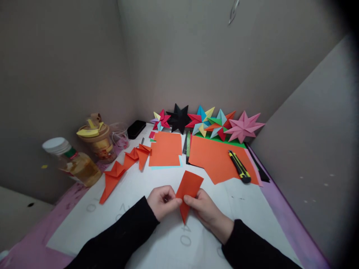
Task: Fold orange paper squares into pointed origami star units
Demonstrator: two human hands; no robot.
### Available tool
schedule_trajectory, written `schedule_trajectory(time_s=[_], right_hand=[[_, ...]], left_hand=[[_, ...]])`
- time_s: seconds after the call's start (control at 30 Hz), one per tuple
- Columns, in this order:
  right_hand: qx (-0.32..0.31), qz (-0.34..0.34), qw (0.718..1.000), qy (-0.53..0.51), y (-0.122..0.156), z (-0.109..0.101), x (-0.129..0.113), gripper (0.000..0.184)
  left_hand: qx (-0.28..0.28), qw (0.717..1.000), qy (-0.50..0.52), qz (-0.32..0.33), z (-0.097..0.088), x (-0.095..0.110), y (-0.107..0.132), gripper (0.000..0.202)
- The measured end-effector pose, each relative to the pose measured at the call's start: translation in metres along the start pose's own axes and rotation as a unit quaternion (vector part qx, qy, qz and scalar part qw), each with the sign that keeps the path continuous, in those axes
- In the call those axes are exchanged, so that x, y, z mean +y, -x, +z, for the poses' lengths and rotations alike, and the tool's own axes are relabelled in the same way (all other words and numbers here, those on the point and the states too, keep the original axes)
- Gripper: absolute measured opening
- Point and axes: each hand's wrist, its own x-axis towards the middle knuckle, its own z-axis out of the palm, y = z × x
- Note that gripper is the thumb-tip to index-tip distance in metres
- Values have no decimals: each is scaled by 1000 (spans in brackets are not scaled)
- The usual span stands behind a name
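Between my hands is a folded piece of orange paper (191, 182), its narrow point turned down toward me. My left hand (163, 201) pinches its left edge between thumb and curled fingers. On the other side my right hand (206, 209) grips it, thumb lying on the front and fingers behind, out of sight. Left of my hands, several folded orange paper pieces (114, 178) rest in a slanting row. Beyond the held paper lies a stack of orange paper squares (166, 148), with a light blue edge showing underneath.
Large orange sheets (209, 155) lie at the back right, with a yellow-black utility knife (239, 167) on top. Folded paper stars, such as a pink one (244, 126), lean against the wall. At left stand a glass jar (75, 164), a lidded cup (98, 140) and a black phone (136, 129).
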Motion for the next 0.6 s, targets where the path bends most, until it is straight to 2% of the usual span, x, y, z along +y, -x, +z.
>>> schedule_trajectory(time_s=[0.13,0.33,0.5,0.6], right_hand=[[8,13,1000,-21,2,-1,0,28],[21,10,999,-28,3,-1,1,31],[29,7,999,-20,2,0,1,31],[13,-3,1000,15,2,1,3,30]], left_hand=[[-21,1000,20,-8,0,-1,0,32],[-23,1000,11,-6,0,-1,1,29],[-10,1000,-1,0,0,1,0,31],[17,1000,6,13,0,-1,-3,33]])
